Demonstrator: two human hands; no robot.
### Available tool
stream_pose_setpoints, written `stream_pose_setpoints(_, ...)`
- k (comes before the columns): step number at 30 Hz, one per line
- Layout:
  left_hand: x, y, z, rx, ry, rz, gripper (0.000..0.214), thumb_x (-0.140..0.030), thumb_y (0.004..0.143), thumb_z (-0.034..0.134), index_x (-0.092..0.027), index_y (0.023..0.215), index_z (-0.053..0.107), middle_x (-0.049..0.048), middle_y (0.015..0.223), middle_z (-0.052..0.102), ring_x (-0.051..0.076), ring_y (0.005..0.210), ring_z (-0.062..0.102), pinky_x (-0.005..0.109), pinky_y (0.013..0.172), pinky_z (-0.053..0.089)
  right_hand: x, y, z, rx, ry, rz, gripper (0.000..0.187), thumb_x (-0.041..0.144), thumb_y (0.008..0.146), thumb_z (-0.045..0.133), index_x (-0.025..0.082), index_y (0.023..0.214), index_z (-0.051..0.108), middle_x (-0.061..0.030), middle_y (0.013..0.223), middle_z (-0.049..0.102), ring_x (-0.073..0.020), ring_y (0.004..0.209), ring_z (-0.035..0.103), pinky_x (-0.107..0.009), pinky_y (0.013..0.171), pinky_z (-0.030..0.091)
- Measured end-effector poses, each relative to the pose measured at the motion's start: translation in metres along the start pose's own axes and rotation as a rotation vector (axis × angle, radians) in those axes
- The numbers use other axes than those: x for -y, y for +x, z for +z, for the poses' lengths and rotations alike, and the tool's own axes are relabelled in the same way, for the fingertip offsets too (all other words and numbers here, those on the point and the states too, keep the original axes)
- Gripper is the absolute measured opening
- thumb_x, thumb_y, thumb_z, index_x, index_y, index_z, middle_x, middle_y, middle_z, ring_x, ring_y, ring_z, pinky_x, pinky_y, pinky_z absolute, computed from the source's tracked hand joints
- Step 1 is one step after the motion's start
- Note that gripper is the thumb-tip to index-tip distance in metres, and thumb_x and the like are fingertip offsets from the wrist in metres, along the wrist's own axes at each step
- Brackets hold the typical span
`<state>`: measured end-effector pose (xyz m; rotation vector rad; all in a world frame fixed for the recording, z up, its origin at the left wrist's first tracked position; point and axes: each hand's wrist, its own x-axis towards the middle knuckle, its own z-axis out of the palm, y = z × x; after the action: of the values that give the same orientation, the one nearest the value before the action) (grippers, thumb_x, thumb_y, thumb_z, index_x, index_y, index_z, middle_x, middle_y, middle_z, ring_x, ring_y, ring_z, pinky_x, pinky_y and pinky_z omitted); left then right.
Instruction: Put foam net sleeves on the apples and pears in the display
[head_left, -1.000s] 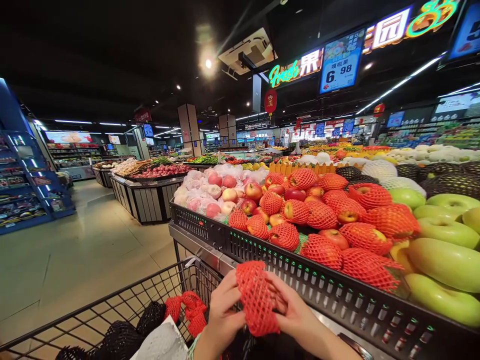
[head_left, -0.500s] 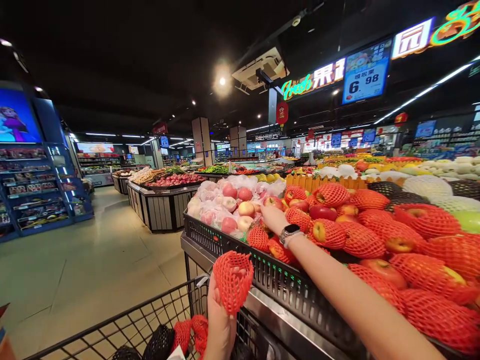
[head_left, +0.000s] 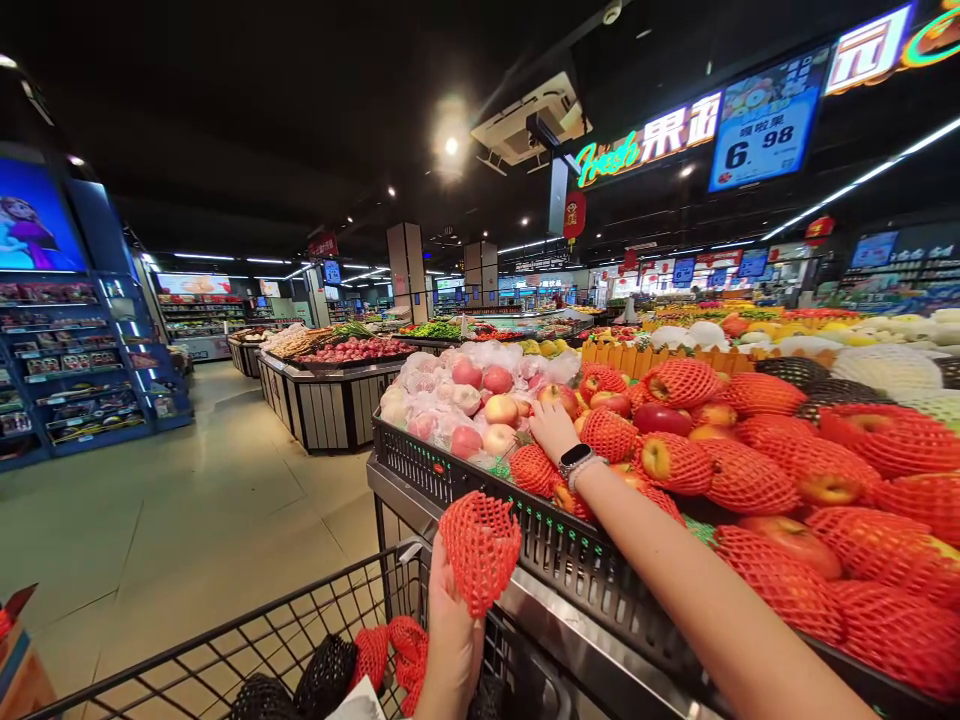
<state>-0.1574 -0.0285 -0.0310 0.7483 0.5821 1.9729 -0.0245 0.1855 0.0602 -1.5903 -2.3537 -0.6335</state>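
My left hand (head_left: 452,630) is closed on a red foam net sleeve (head_left: 481,547), held up over the shopping cart (head_left: 247,640) beside the black fruit crate (head_left: 480,490). My right hand (head_left: 553,428), with a watch on the wrist, reaches far into the crate and rests on the apples (head_left: 501,409), among fruit wrapped in red nets (head_left: 679,462). Its fingers curl over an apple, hidden from here. In the cart lie more red nets (head_left: 394,650) and black nets (head_left: 322,675).
Bagged apples (head_left: 435,400) fill the crate's left end. Green and white netted fruit lies at the far right (head_left: 885,365). Another produce stand (head_left: 330,390) is across the tiled aisle (head_left: 150,520). Blue shelving (head_left: 67,370) lines the left. A price sign (head_left: 765,135) hangs overhead.
One second ago both hands held the red net over the cart. My right hand let go and reached out to the apples; the left hand kept the net and raised it slightly.
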Motion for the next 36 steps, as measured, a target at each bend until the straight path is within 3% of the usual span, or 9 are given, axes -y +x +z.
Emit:
stream_pose_setpoints(6,0.006,0.007,-0.006,-0.002,0.021,0.048,0.09,-0.051,0.044,0.09,-0.022,0.123,0.061,0.0137,0.127,0.065,0.034,0.113,0.063,0.041,0.095,0.054,-0.017,-0.012,-0.006,-0.028,0.002,-0.027,0.051,0.038,0.084,0.068,0.014,0.127,0.055,-0.013,0.144,0.044,-0.033,0.136,0.035,-0.056,0.11,0.027)
stream_pose_setpoints(12,0.007,0.004,0.001,0.072,-0.014,0.016,0.078,-0.045,0.05,0.089,-0.024,0.12,0.063,0.0113,0.131,0.063,0.032,0.12,0.059,0.039,0.1,0.051,-0.015,-0.015,-0.017,0.054,0.049,-0.041,0.038,0.044,0.089,0.06,0.014,0.112,0.061,-0.0087,0.116,0.062,-0.0237,0.111,0.057,-0.047,0.099,0.042)
stream_pose_setpoints(21,0.015,0.009,-0.006,0.147,0.004,-0.003,0.081,-0.054,0.055,0.085,-0.022,0.125,0.059,0.0151,0.134,0.06,0.038,0.123,0.055,0.05,0.103,0.047,-0.018,-0.02,-0.036,0.139,0.155,0.008,0.035,0.044,0.091,0.059,0.014,0.109,0.062,-0.0076,0.109,0.065,-0.0199,0.098,0.063,-0.042,0.089,0.05)
stream_pose_setpoints(26,0.028,0.011,-0.011,0.17,-0.03,-0.006,0.089,-0.058,0.048,0.087,-0.024,0.126,0.059,0.0145,0.14,0.055,0.039,0.128,0.051,0.051,0.108,0.042,-0.023,-0.016,-0.045,0.169,0.256,0.044,0.035,0.046,0.089,0.06,0.014,0.103,0.063,-0.006,0.101,0.067,-0.0181,0.091,0.064,-0.039,0.085,0.051)
stream_pose_setpoints(31,0.033,0.011,-0.011,0.135,-0.012,-0.03,0.093,-0.055,0.047,0.088,-0.024,0.128,0.056,0.0158,0.142,0.053,0.039,0.131,0.047,0.05,0.109,0.04,-0.027,-0.026,-0.057,0.091,0.474,0.071,0.037,0.044,0.078,0.068,0.009,0.09,0.065,-0.0147,0.091,0.07,-0.0257,0.083,0.066,-0.035,0.073,0.049)
stream_pose_setpoints(33,0.033,0.01,-0.009,0.106,0.019,-0.025,0.091,-0.051,0.049,0.088,-0.025,0.129,0.054,0.0149,0.142,0.053,0.038,0.133,0.046,0.049,0.109,0.04,-0.025,-0.041,-0.063,0.016,0.596,0.081,0.042,0.044,0.075,0.069,0.007,0.095,0.064,-0.0195,0.096,0.07,-0.0308,0.087,0.066,-0.036,0.075,0.048)
stream_pose_setpoints(36,0.035,0.006,-0.007,0.093,0.094,0.022,0.094,-0.048,0.047,0.09,-0.026,0.131,0.053,0.0141,0.142,0.053,0.037,0.133,0.045,0.046,0.11,0.039,-0.018,-0.073,-0.066,-0.075,0.836,0.074,0.048,0.043,0.078,0.063,0.009,0.113,0.057,-0.0175,0.113,0.067,-0.0277,0.099,0.065,-0.034,0.083,0.049)
